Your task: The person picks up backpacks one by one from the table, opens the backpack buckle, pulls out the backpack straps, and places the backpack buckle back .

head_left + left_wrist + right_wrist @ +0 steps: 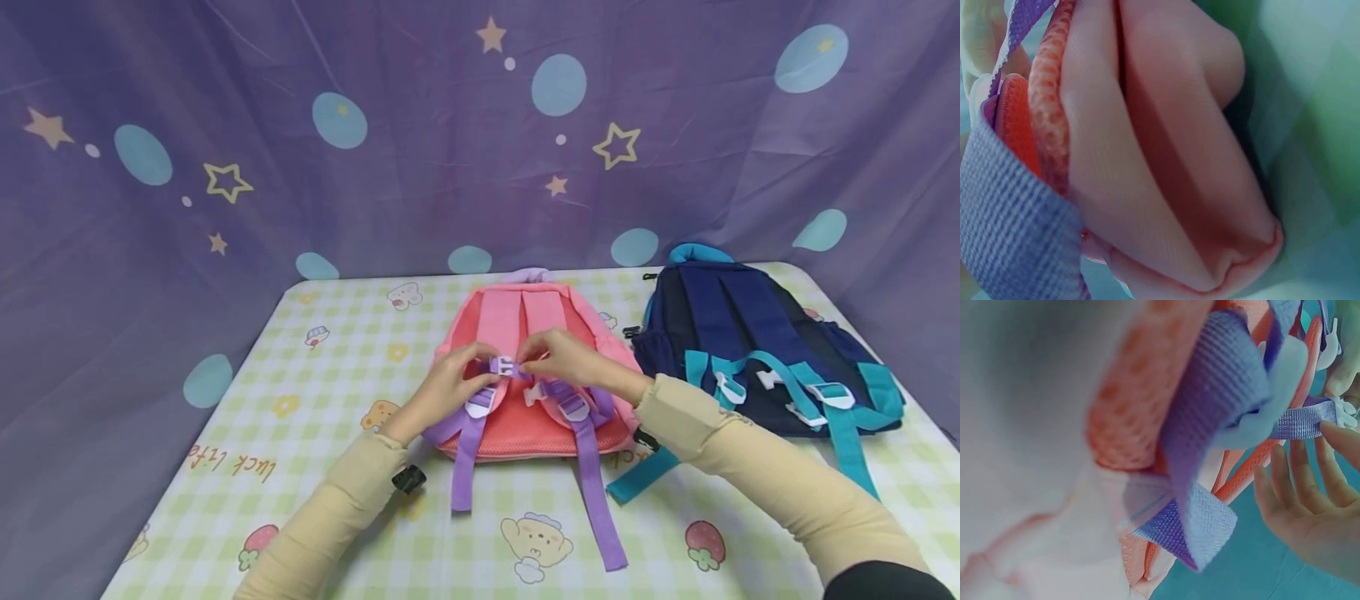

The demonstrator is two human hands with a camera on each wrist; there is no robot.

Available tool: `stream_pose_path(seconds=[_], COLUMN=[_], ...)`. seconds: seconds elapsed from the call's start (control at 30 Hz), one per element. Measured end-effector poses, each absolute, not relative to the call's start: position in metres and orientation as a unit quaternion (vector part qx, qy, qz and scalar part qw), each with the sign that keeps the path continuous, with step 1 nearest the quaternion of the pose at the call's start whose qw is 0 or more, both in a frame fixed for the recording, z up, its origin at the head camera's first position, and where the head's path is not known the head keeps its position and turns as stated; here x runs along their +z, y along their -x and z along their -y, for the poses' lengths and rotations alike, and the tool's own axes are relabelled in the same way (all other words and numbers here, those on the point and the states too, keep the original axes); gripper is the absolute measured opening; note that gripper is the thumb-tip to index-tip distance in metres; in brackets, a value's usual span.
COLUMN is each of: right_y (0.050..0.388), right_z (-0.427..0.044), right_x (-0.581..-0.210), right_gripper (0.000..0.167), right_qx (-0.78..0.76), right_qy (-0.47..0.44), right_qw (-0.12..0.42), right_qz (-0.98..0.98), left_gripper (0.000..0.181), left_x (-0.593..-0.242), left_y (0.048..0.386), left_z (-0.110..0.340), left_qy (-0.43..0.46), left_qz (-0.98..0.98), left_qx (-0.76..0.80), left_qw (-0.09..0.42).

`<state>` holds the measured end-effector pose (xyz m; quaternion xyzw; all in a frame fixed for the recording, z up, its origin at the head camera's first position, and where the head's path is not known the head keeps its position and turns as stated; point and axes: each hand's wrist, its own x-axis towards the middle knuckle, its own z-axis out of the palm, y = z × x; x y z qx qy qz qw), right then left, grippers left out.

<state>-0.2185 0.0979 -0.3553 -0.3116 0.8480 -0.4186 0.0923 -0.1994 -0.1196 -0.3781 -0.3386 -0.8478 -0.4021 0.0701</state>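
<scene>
A pink backpack (561,437) with purple straps lies on the table, its shoulder straps facing up. Over its middle, my left hand (447,388) pinches a small white plastic buckle (505,365) from the left. From the other side my right hand (562,358) pinches the short purple webbing strap (1300,422) at that buckle between thumb and fingertip; its other fingers spread loosely in the right wrist view. Another white clip (534,394) hangs just below. The left wrist view mostly shows the bag's pink side (1166,125), with part of a hand at the upper left.
A navy backpack (738,308) with teal straps lies to the right, one teal strap end (641,477) reaching toward the pink bag. Purple strap tails (600,508) trail toward the near edge. Behind the checked tablecloth (337,358) hangs a purple curtain (450,150).
</scene>
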Motion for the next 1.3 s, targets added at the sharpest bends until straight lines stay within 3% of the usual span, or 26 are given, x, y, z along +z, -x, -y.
stream_pose_path(seconds=[0.7, 1.3], right_y=[0.2153, 0.2178], right_z=[-0.0953, -0.0906], right_x=[-0.3476, -0.3482], right_gripper=[0.006, 0.010], right_qx=[-0.411, -0.400], right_qy=[0.308, 0.293], right_qw=[0.091, 0.099], right_qz=[-0.853, -0.863], left_gripper=[0.029, 0.024], left_x=[-0.3829, -0.3810], left_y=[0.1996, 0.1970], left_z=[0.1175, 0.1166], left_qy=[0.342, 0.333], left_qz=[0.851, 0.859], left_qx=[-0.388, -0.380], left_qw=[0.092, 0.079])
